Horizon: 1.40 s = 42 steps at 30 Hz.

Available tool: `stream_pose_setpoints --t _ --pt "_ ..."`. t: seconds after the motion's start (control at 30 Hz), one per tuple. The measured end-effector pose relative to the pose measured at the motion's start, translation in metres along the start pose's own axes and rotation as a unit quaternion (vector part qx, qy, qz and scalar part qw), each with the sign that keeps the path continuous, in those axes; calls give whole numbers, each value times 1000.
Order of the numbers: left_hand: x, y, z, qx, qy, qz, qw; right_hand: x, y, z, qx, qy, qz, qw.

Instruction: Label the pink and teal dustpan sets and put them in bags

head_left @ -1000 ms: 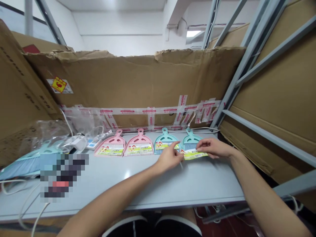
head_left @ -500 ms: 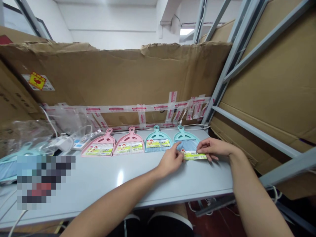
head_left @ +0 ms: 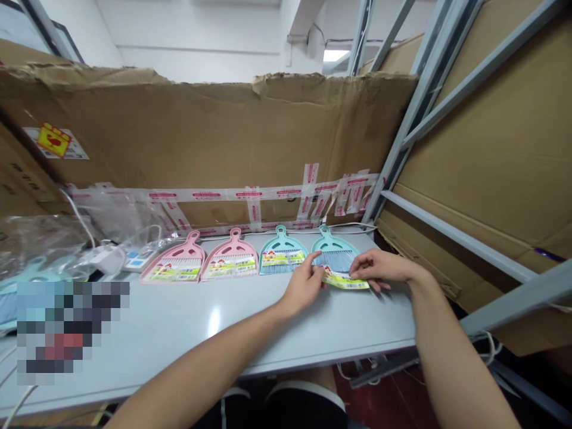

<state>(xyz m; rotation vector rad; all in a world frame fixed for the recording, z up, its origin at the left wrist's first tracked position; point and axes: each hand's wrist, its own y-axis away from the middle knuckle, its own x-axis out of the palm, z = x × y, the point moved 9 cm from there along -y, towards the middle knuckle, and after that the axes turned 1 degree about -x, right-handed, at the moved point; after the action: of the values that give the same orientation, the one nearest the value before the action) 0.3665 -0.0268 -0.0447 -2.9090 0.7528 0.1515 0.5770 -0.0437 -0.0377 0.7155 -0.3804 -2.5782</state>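
Taped cardboard sheet [head_left: 201, 137] behind white table [head_left: 214, 351] | clear plastic bag [head_left: 40, 238] over teal dustpan [head_left: 31, 275], cut off by pixelated patch [head_left: 71, 330] | two pink dustpans [head_left: 174, 265], middle teal dustpan [head_left: 282, 256] in row | right hand [head_left: 379, 268] pinches label card [head_left: 345, 280] on rightmost teal dustpan [head_left: 335, 253] | left hand [head_left: 304, 285] half-open beside card's left end, contact unclear

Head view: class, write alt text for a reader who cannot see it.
Left hand and right hand hold a yellow-green label on a teal dustpan, in a row with another teal dustpan and two pink ones on a grey table.
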Motion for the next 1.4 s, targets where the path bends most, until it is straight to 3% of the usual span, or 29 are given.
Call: stream_pose_setpoints --t 0.23,0.37,0.57,0.77,1.13,1.4 --pt "1 2 -8 38 -6 6 999 -7 -3 14 -19 -1 -77 997" --pt "5 4 -12 59 -7 22 998 -1 -11 10 -15 31 -70 997" --pt "3 3 -6 28 -36 6 999 3 -5 7 -17 -7 -24 1000" --pt "6 4 -11 24 -61 14 998 -11 1 6 -36 -41 -76 996" --pt "11 0 -11 26 -100 29 994 -10 -12 -8 -20 -13 -76 997" --pt "10 -1 -10 14 -112 27 993 -14 -13 -9 -4 -9 -110 994"
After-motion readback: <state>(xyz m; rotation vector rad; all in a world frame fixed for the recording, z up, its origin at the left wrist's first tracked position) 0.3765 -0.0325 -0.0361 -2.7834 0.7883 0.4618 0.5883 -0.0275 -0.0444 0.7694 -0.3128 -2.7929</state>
